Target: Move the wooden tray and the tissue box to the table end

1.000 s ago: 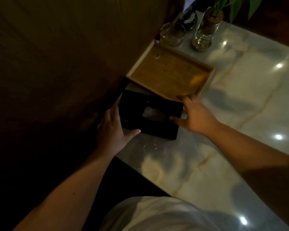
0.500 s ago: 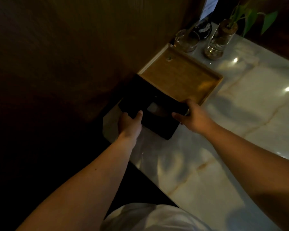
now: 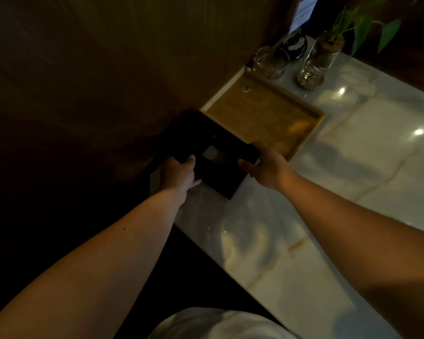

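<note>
A black tissue box with a pale tissue showing through its top slot lies on the marble table, close to the wooden wall. My left hand grips its near-left edge and my right hand grips its right edge. Directly behind the box sits the shallow wooden tray, its left rim against the wall; the box's far side touches or overlaps the tray's near rim.
A dark wooden wall runs along the table's left side. Beyond the tray stand a glass bowl, a glass vase with a green plant, a dark round object and a card stand.
Both hands have closed on the tissue box's sides and moved it away from me, along the wall up against the tray.
</note>
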